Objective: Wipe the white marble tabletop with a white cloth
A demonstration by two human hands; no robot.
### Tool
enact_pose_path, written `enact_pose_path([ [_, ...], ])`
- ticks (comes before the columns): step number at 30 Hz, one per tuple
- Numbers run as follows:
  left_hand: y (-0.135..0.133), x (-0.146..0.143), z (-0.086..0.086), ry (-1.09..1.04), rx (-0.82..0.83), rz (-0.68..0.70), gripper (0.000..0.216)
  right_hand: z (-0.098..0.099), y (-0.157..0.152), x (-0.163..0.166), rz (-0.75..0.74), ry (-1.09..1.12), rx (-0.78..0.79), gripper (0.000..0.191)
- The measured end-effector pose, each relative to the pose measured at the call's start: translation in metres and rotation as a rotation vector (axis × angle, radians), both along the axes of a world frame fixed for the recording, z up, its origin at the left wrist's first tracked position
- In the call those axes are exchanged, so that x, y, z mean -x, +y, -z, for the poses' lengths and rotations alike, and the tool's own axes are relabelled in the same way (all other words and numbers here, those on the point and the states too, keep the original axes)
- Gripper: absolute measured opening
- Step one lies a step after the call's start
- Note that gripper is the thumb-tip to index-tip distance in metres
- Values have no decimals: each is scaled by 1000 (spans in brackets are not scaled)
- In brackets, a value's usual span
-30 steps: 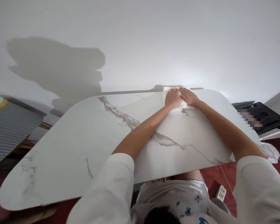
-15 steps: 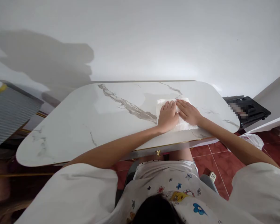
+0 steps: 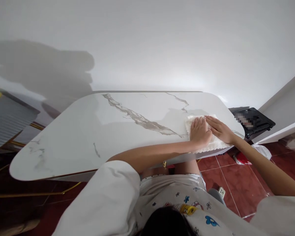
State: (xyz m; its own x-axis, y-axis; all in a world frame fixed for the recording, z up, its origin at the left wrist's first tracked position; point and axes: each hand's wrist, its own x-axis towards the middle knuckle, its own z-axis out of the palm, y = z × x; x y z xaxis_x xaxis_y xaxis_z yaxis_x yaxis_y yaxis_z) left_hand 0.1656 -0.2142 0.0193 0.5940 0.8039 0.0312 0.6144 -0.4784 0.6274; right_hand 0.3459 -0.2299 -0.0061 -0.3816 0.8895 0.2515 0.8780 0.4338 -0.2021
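A white cloth (image 3: 193, 121) with a wavy edge lies spread near the right end of the marble-patterned tabletop (image 3: 71, 131). Flat on top of it presses my left hand (image 3: 200, 132), its fingers pointing away from me and lightly bent. My right hand (image 3: 218, 128) rests on the cloth just beside it, fingers stretched out to the upper left and meeting the left fingertips. Both palms hide the middle of the cloth. Its near right part reaches the table's front edge.
A white wall (image 3: 142, 42) runs along the table's back edge. At the right end stands a black case-like object (image 3: 259, 123), partly pixelated. A gold drawer knob (image 3: 164, 164) sits on the front. Left is a grey ribbed cabinet (image 3: 12, 118); a white power socket (image 3: 221, 191) is low down.
Both hands and the cloth have slid right and toward the front edge of the tabletop. The view has shifted slightly, and a red and white thing on the floor shows more.
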Motion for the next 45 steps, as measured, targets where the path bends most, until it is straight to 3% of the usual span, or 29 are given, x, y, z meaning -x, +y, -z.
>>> enact_pose_path([
  [5, 32, -17, 2, -10, -21, -19, 60, 4, 36, -17, 53, -2, -8, 56],
  [14, 150, -36, 8, -46, -258, -102, 45, -3, 161, -19, 155, 11, 18, 55],
  [19, 208, -41, 11, -46, -306, -105, 41, -4, 218, -19, 166, 24, -9, 54],
  [26, 257, -50, 19, -30, -340, -119, 39, -4, 262, -18, 180, 44, -20, 48],
  [31, 261, -51, 21, 17, -387, -113, 39, -3, 265, -17, 215, 51, -26, 47],
  [36, 248, -45, 20, 73, -419, -86, 40, 0, 253, -15, 200, -5, -42, 54],
  [40, 219, -32, 18, 81, -429, -77, 43, 4, 226, -10, 191, -41, -21, 57],
  [45, 161, -13, 15, 75, -355, -97, 47, 7, 175, 1, 109, -52, -29, 58],
])
